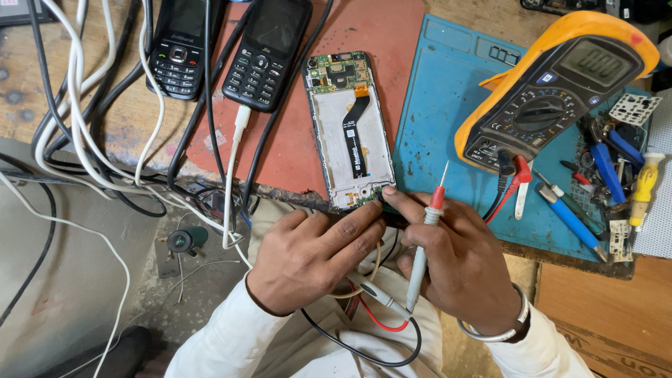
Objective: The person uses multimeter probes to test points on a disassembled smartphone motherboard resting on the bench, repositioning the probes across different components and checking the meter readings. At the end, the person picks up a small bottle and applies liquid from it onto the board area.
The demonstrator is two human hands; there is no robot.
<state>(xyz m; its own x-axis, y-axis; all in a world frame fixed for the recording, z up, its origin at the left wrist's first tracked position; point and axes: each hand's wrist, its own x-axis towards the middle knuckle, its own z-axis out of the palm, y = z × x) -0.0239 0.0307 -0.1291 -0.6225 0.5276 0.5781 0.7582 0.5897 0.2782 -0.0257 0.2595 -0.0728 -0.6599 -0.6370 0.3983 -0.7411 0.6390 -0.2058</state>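
An opened smartphone (350, 126) lies face down on a red mat (294, 140), its circuit boards and a black flex cable bare. My left hand (315, 255) rests at the phone's bottom edge, its index finger pressed on the lower board. My right hand (455, 259) grips a red-tipped multimeter probe (427, 238) with the metal tip pointing up, and its index finger also touches the phone's bottom corner. An orange and black multimeter (553, 91) stands tilted to the right.
Two black keypad phones (178, 45) (269, 52) lie at the top on charging cables (84, 112). A blue work mat (434, 119) holds screwdrivers (574, 217) and small tools at the right. The bench edge runs just above my hands.
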